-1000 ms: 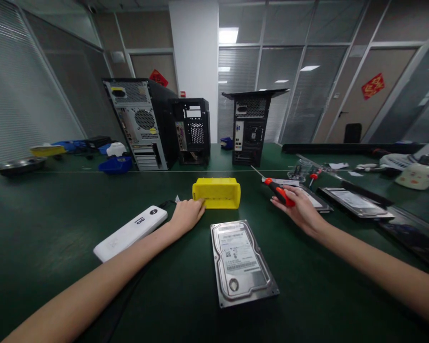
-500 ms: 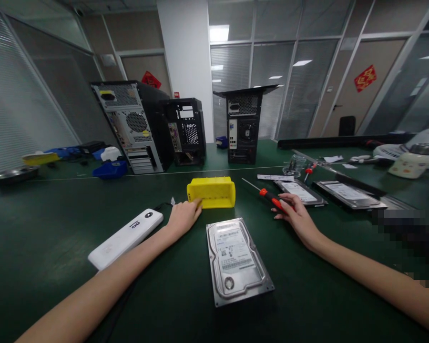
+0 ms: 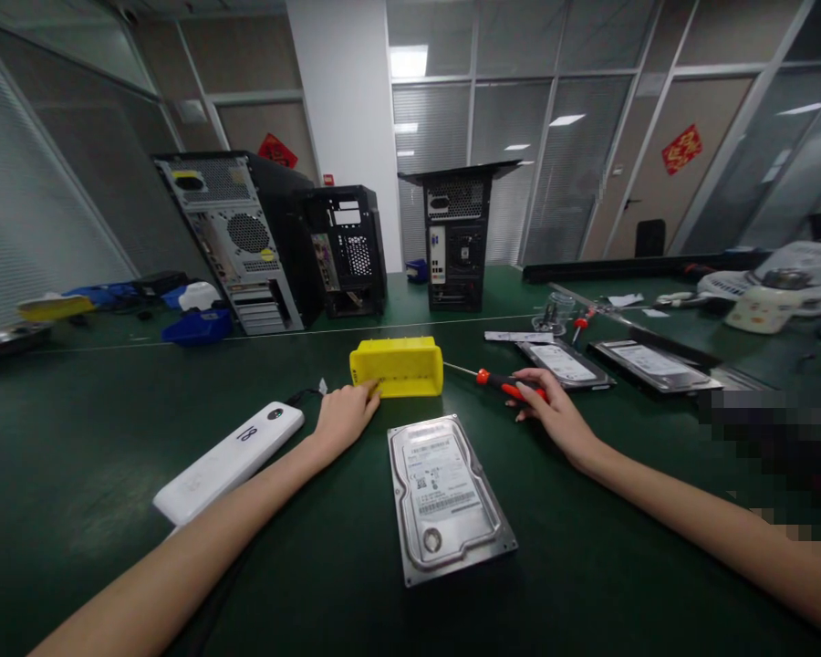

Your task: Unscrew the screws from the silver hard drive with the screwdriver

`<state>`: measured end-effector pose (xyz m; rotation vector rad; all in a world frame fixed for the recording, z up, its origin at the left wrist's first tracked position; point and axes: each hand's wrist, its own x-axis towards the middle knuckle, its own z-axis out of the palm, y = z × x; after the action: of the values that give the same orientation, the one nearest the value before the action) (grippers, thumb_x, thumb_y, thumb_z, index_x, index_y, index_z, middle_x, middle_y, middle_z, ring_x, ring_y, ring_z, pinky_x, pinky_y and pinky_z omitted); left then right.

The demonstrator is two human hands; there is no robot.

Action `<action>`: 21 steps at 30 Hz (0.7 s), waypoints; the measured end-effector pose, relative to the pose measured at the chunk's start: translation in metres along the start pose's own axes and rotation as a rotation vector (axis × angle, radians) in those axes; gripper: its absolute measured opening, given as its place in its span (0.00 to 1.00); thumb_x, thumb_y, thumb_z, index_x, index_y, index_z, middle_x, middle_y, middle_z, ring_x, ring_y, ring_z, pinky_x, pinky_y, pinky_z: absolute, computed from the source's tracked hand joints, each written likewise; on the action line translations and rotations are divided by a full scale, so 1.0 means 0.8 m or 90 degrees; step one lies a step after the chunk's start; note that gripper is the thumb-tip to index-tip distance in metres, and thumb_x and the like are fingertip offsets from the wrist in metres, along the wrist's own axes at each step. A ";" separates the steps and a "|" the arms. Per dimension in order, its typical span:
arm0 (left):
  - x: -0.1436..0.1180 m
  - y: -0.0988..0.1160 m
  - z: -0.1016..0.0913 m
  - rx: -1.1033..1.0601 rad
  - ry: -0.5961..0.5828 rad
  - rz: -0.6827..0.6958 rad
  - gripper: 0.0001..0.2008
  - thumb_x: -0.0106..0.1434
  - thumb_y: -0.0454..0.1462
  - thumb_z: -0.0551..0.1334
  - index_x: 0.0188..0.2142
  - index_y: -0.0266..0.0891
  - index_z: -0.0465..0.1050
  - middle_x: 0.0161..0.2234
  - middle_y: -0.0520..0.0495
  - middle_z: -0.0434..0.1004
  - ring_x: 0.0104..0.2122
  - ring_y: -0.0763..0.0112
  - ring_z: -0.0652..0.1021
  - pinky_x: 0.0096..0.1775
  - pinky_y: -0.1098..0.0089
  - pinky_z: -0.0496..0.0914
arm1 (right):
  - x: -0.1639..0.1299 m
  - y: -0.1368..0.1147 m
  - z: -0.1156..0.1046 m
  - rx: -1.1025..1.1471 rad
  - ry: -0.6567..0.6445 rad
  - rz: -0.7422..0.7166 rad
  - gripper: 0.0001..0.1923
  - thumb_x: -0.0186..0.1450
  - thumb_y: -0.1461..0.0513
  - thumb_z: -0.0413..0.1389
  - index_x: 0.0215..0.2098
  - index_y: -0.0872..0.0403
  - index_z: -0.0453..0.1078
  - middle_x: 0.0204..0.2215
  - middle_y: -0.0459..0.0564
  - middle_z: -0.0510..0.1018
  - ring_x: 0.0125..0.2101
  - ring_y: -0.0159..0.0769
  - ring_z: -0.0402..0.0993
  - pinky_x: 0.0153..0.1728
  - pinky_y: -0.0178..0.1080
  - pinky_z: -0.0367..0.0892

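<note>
Right hand [image 3: 557, 415], right of the centre of the frame, is closed around the red-and-black handle of a screwdriver [image 3: 508, 385], whose shaft points left toward a yellow bin [image 3: 409, 368] at the middle of the frame. Left hand [image 3: 343, 422] has its fingertips at the bin's lower left corner; whether it grips the bin, I cannot tell. Lower centre, a hard drive [image 3: 444, 493] lies label up on the green tabletop [image 3: 301, 575], with a white power bank [image 3: 229, 461] at lower left.
</note>
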<state>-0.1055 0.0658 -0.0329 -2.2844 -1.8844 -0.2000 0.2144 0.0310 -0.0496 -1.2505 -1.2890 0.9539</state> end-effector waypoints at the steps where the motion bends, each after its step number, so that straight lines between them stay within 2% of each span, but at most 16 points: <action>1: -0.001 0.000 0.000 -0.002 0.004 0.003 0.20 0.72 0.43 0.49 0.58 0.42 0.69 0.42 0.40 0.82 0.40 0.56 0.82 0.37 0.64 0.73 | 0.000 -0.001 0.000 -0.007 -0.005 -0.001 0.18 0.69 0.57 0.53 0.54 0.58 0.64 0.47 0.54 0.71 0.43 0.35 0.72 0.42 0.41 0.73; 10: -0.006 -0.003 -0.004 0.013 0.027 0.036 0.18 0.72 0.43 0.50 0.52 0.44 0.75 0.40 0.39 0.83 0.39 0.51 0.82 0.37 0.61 0.72 | -0.003 -0.006 0.001 -0.046 -0.024 -0.006 0.18 0.69 0.58 0.53 0.54 0.58 0.64 0.47 0.54 0.71 0.41 0.33 0.72 0.40 0.40 0.73; 21: -0.006 -0.008 -0.006 -0.041 0.056 0.055 0.15 0.71 0.43 0.53 0.48 0.42 0.75 0.36 0.44 0.83 0.34 0.59 0.82 0.34 0.68 0.69 | -0.004 -0.005 0.003 -0.034 -0.015 -0.010 0.18 0.69 0.59 0.54 0.54 0.58 0.63 0.45 0.53 0.71 0.39 0.32 0.72 0.36 0.36 0.73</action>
<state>-0.1127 0.0616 -0.0288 -2.3514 -1.7581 -0.3480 0.2108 0.0276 -0.0463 -1.2721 -1.3482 0.9303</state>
